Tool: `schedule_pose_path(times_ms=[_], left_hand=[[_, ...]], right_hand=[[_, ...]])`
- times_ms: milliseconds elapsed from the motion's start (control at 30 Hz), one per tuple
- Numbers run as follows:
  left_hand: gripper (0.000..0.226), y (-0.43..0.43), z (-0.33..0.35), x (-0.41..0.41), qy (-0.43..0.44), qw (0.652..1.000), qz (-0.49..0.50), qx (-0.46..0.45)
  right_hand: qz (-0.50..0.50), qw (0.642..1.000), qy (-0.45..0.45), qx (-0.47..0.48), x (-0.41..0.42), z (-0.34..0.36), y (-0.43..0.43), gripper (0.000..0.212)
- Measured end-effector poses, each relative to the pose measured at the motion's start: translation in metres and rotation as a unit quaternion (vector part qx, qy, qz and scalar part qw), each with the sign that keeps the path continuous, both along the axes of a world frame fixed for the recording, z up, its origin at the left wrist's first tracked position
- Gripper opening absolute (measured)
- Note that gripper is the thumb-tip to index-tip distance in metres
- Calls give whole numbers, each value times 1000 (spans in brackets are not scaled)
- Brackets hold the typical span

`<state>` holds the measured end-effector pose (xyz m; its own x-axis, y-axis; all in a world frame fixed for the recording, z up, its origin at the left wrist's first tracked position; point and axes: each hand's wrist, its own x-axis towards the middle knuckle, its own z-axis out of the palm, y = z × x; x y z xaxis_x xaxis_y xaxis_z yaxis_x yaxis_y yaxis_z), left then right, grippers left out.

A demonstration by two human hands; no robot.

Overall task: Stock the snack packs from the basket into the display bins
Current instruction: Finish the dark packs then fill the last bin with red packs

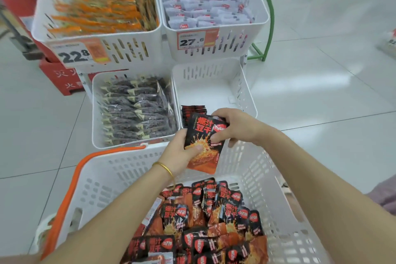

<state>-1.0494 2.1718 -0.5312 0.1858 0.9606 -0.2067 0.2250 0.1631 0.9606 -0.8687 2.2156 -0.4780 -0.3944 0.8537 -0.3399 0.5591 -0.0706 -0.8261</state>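
Both hands, left hand (182,152) and right hand (233,126), grip stack of black-and-red foil snack packs (203,141) above near edge of lower-right white slotted plastic bin (246,92). Few packs already inside bin; white perforated basket (102,178) below bin holds many more. Early stage.

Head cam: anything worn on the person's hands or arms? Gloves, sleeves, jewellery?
No gloves: the left hand and right hand are bare. No sleeve shows on the left arm or right arm within the frame. The only item worn is a thin gold bangle on the left wrist; the right wrist carries nothing visible.
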Motion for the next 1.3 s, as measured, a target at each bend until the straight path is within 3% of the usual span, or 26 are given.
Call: schedule_pose_path(times_ms=[67,100,233,300,367,500,633,800,1300], left_hand=[[35,21,0,-2,60,996,30,59],[38,33,-3,-6,130,984,58,108],[45,73,-26,-33,413,875,66,243],[44,85,-42,-41,484,833,32,266],[43,90,-53,-42,528,804,7,275],[48,98,-59,-41,545,790,-4,281],[43,100,-65,-43,540,792,-6,286],[42,103,-63,-42,544,785,-3,295],[45,102,-59,-42,550,789,-7,273]], right_hand=[[-39,998,6,58,0,11,23,24],[-75,992,1,105,1,15,37,24],[-182,926,-117,309,1,6,91,27],[-173,907,-162,347,-9,-14,115,24],[-151,911,-171,343,-22,-39,140,21],[-127,940,-142,284,-45,-78,178,18],[-46,979,-118,161,-54,-111,191,25],[-71,997,-31,31,-53,-114,188,37],[12,985,-147,93,-44,-110,178,50]])
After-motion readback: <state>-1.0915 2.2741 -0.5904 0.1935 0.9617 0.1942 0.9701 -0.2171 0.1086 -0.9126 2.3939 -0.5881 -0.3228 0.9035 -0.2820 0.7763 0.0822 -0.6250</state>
